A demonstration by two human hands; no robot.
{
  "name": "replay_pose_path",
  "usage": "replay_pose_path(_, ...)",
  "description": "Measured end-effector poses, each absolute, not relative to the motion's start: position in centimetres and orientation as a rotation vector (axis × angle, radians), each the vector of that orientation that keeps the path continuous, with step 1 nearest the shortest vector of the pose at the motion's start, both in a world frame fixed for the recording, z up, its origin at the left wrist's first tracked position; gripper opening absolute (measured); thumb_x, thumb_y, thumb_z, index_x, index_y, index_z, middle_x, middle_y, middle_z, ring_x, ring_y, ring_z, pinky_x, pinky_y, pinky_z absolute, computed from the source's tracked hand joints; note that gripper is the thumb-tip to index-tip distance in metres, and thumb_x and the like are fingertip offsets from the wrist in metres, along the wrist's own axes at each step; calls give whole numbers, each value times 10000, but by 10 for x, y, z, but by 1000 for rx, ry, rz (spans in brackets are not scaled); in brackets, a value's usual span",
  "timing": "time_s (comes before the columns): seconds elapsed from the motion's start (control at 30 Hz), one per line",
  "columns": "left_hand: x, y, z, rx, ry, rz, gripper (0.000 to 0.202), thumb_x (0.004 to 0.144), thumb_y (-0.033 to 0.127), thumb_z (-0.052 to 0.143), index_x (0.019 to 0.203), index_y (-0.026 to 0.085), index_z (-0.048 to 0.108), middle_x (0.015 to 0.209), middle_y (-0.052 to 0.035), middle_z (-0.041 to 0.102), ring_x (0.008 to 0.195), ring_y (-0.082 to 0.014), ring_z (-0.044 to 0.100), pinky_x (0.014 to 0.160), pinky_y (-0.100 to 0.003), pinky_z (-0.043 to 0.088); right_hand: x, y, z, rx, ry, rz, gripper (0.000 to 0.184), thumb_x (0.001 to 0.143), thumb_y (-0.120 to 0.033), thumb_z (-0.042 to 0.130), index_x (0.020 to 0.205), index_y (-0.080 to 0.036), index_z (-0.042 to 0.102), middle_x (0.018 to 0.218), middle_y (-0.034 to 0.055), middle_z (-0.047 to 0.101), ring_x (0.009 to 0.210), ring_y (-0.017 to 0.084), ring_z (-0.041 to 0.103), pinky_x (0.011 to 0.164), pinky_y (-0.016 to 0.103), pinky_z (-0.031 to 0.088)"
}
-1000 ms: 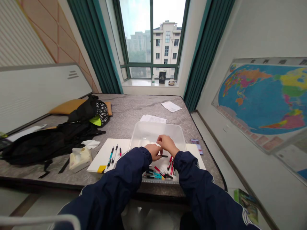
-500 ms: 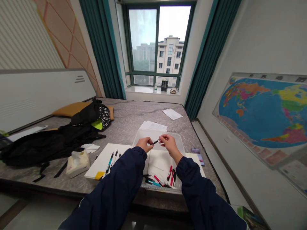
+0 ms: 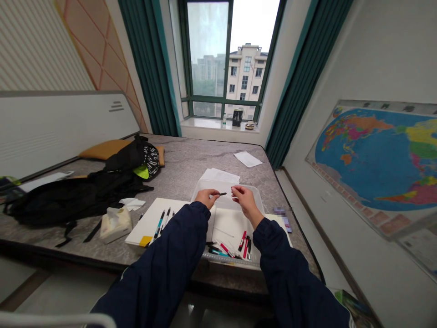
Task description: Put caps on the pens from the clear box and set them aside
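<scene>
My left hand (image 3: 206, 198) is closed round a short black pen piece (image 3: 221, 194), held level above a clear plastic bin (image 3: 260, 206). My right hand (image 3: 243, 197) hovers a little to its right, its fingers pinched on something too small to name. A small gap separates the two hands. Several red, teal and black pens (image 3: 229, 248) lie at the near end of the bin. Three more pens (image 3: 163, 218) rest on a white board (image 3: 150, 219) to the left.
A tissue pack (image 3: 115, 223), a black bag and clothing (image 3: 75, 196) and an orange cushion (image 3: 100, 149) lie on the left of the grey bed surface (image 3: 191, 157). Loose papers (image 3: 220, 175) sit beyond the bin. A world map (image 3: 378, 155) hangs on the right wall.
Both hands rose from the pens in the bin with a black pen piece, then drew slightly apart; the piece stays in my left hand.
</scene>
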State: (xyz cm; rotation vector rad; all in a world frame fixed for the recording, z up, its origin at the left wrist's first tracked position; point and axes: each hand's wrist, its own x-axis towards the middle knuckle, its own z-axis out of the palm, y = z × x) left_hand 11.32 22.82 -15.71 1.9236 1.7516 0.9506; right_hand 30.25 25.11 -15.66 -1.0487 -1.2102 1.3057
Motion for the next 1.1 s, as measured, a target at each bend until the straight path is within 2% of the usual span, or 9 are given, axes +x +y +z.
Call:
replay_pose_path(0.17, 114, 230, -155, 1891, 1759, 987, 252, 835, 285, 555, 981, 177, 730, 833, -25, 742, 614, -124, 585, 711, -253, 484, 301, 254, -159, -1052, -1271, 1309, 317, 669, -364, 691, 900, -147, 665, 827, 46, 653, 724, 127, 631, 667, 265, 530)
replay_pose_path(0.4, 115, 230, -154, 1879, 1716, 988, 245, 806, 275, 602, 997, 188, 729, 921, -32, 734, 631, -110, 583, 675, -230, 478, 298, 253, -162, -1069, -1408, 1253, 256, 679, -321, 676, 860, -141, 655, 748, 37, 657, 711, 138, 637, 635, 264, 529)
replay_pose_path(0.7, 112, 235, -160, 1830, 1688, 937, 283, 851, 328, 544, 1008, 190, 735, 892, -26, 738, 535, -92, 543, 594, -227, 470, 300, 258, -169, -1097, -1529, 1136, 212, 726, -277, 639, 881, -137, 679, 747, 49, 678, 690, 142, 647, 606, 256, 537)
replay_pose_path(0.9, 114, 237, -164, 1769, 1756, 932, 255, 802, 264, 621, 1014, 174, 731, 958, -53, 727, 615, -101, 587, 643, -235, 508, 302, 259, -171, -1129, -1637, 1042, 193, 742, -251, 633, 889, -142, 694, 740, 46, 683, 675, 137, 642, 590, 249, 538)
replay_pose_path(1.1, 117, 235, -162, 1765, 1725, 868, 247, 805, 227, 623, 1026, 166, 715, 942, -48, 722, 529, -82, 569, 582, -232, 513, 302, 260, -172, -1119, -1619, 1021, 199, 744, -265, 650, 897, -140, 671, 753, 47, 682, 660, 136, 644, 557, 234, 525)
